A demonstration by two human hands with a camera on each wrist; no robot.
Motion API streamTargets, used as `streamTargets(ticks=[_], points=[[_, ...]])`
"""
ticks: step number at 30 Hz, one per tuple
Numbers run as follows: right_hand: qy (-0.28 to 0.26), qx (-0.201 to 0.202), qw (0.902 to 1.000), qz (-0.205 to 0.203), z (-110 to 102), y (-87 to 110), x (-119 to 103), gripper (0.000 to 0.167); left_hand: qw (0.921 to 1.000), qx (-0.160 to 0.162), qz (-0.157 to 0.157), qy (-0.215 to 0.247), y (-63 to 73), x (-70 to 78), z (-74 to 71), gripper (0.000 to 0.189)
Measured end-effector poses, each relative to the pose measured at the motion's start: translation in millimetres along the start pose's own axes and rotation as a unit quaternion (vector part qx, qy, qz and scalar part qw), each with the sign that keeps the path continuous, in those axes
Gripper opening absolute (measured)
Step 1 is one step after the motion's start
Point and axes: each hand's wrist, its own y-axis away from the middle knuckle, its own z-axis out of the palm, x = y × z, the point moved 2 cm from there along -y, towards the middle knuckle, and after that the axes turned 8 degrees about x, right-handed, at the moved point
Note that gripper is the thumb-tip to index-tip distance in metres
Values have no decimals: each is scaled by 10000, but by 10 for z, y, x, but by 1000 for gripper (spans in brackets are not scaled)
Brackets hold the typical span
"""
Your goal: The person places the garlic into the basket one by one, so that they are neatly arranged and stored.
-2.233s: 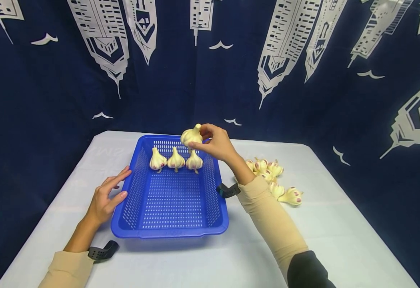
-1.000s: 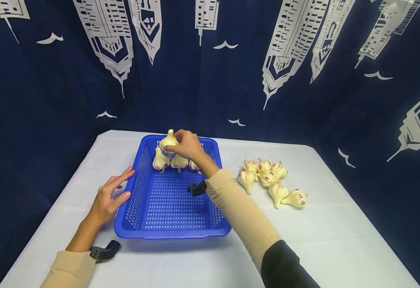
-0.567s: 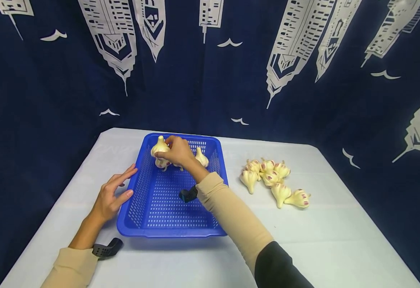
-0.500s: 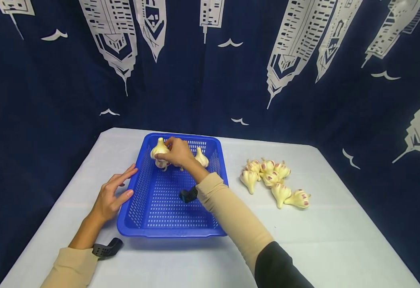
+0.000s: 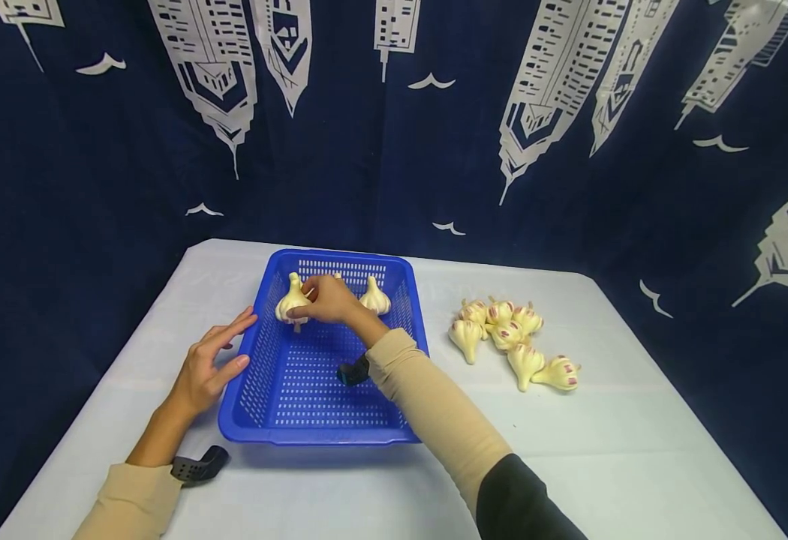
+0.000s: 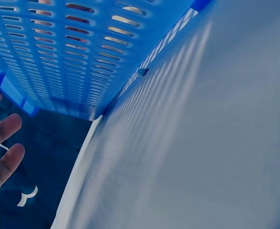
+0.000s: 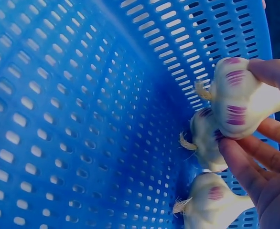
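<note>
My right hand (image 5: 332,300) pinches a pale garlic bulb (image 5: 290,300) between thumb and fingers in the far left part of the blue plastic basket (image 5: 320,436). In the right wrist view the held garlic bulb (image 7: 236,98) has purple streaks and a tuft of roots. Close behind it sits a second bulb (image 7: 209,143), and a third bulb (image 7: 211,202) lies beside that. A bulb (image 5: 375,298) shows to the right of my hand in the head view; the middle one is mostly hidden. My left hand (image 5: 208,367) touches the basket's left rim with extended fingers.
Several garlic bulbs (image 5: 505,330) lie heaped on the white table (image 5: 569,465) to the right of the basket. A dark blue curtain (image 5: 340,165) with white building prints hangs behind the table. Black bands are on both wrists.
My right hand has carried the garlic bulb from above the basket's back right leftward, then lowered it and brought it nearer, in front of the left bulb. My left hand stays on the rim.
</note>
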Motion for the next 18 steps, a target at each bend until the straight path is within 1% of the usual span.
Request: streamTargets(ticks=[6, 12, 18], points=[[223, -188, 9995, -101, 31, 7, 29, 51, 10000, -4, 10, -18, 14, -11, 3, 57], [341, -413, 9985, -91, 51, 19, 46, 50, 10000, 6, -8, -59, 16, -8, 6, 57], [475, -674, 9965, -105, 83, 23, 72, 48, 10000, 32, 17, -5, 3, -9, 11, 57]])
